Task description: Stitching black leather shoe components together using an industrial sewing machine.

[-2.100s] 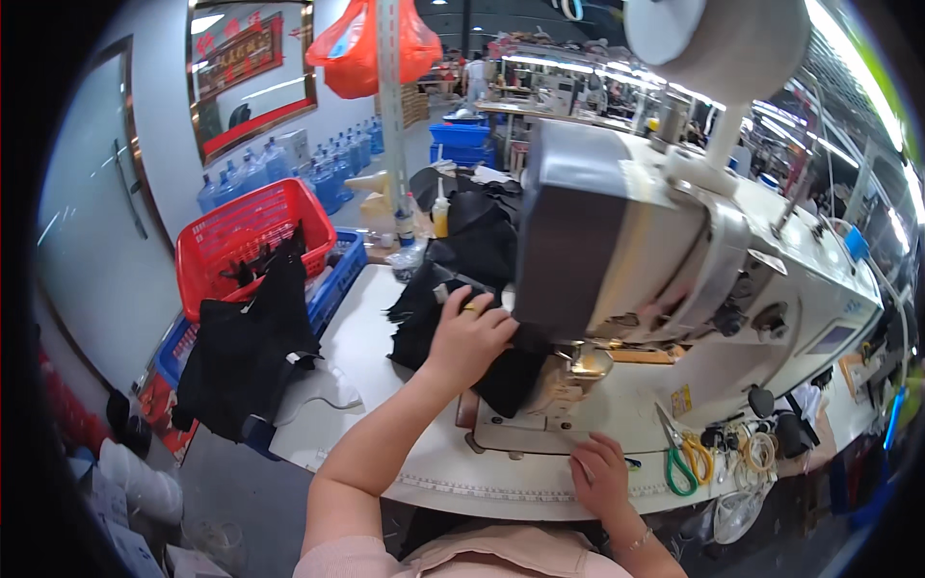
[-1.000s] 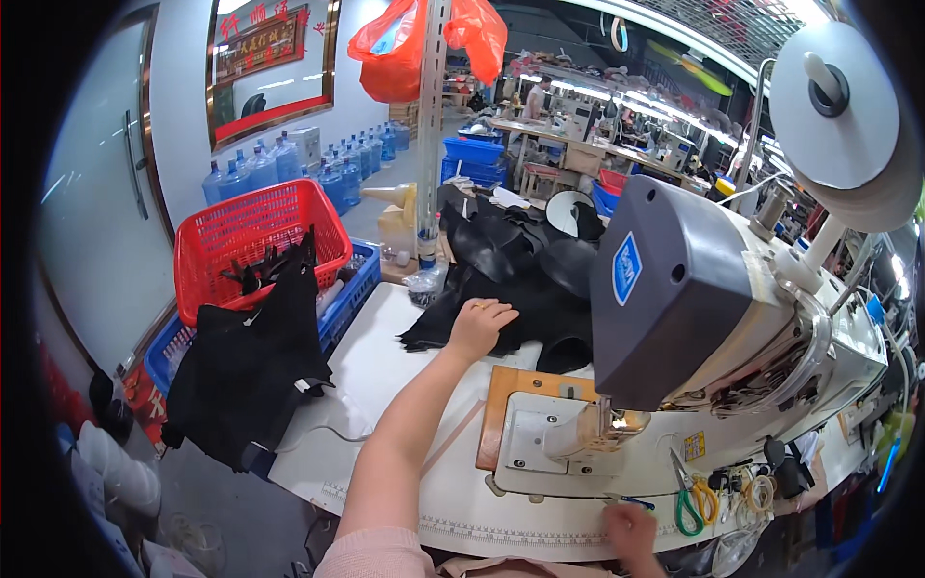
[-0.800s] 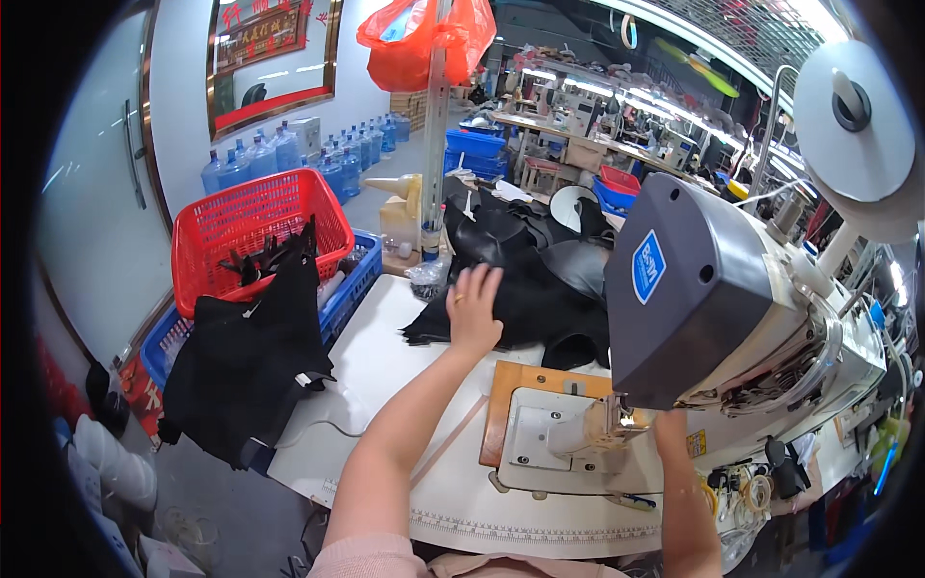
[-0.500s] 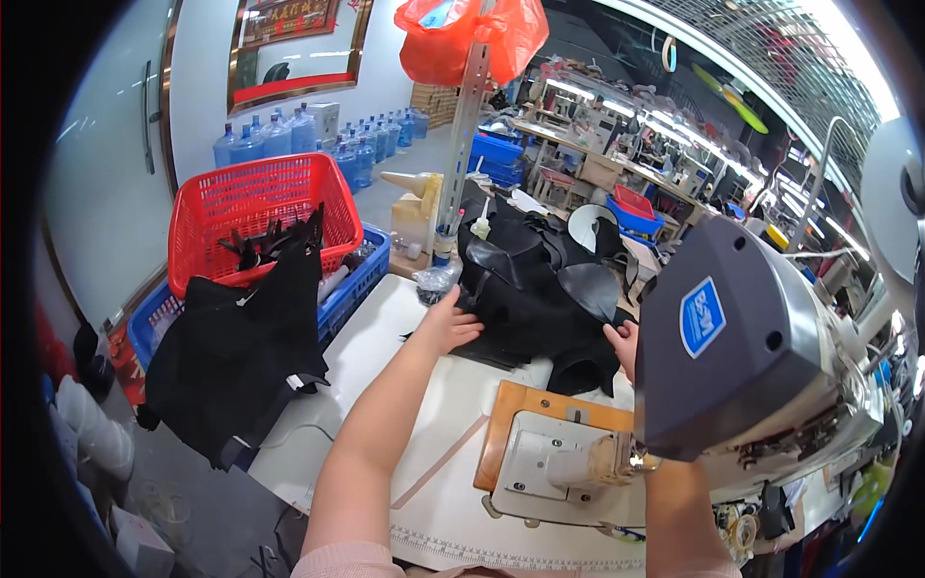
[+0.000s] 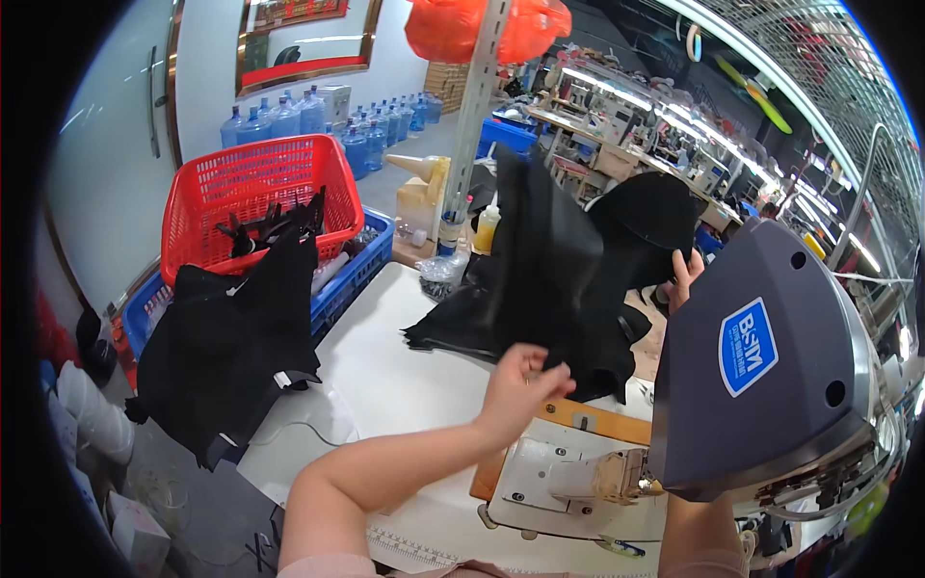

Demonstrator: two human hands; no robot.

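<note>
A black fabric piece [image 5: 549, 260] with a smooth, leather-like patch is lifted over the far side of the white sewing table [image 5: 371, 308], blurred by motion. My left hand [image 5: 525, 385] is at its lower edge, thumb and fingers pinched together on the cloth. Farther right, my right hand [image 5: 684, 275] grips the edge of a rounded black part [image 5: 646, 212] of the raised cloth; the machine head partly hides that hand and arm. Beneath them, more black fabric [image 5: 453, 318] lies stacked on the tabletop.
The sewing machine's dark head [image 5: 752, 356] stands at right, above a wood-edged bed plate [image 5: 540, 472]. At left, a red basket [image 5: 260, 173] sits on a blue crate [image 5: 352, 279], black cloth [image 5: 226, 356] draped over them. A metal post [image 5: 472, 125] and glue bottle [image 5: 487, 229] stand behind.
My left hand has moved right and nearer, closing on the cloth. My right hand has risen to the upper right. Between them the black fabric has come up off the pile.
</note>
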